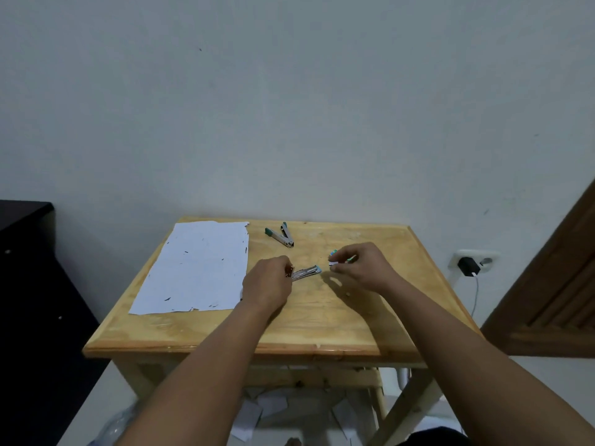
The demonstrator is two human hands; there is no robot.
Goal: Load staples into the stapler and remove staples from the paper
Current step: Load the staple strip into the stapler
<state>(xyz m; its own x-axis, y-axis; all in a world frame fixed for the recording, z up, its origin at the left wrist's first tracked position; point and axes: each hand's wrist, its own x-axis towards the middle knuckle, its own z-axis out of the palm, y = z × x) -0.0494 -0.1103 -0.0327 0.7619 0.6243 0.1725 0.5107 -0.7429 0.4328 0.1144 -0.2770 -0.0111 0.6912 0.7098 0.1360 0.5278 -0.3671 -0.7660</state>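
Currently, step in hand: loading staples, by my judgement.
Left hand: fingers pinch the near end of a metal stapler lying on the surface, mid-scene.
Right hand: fingertips pressed on a small white-and-green item, likely a staple box or strip; too small to tell.
Gap: that item sits just right of the stapler's far tip, apart from it.
Next move: probably calls for a fine, aligned feed into the stapler's channel while the left hand steadies it.
Paper: left on the surface, flat, dotted with dark marks that may be staples; untouched.
Second stapler: green-tipped tool, sprung open, far of the hands.
Obstructions: none between the hands.
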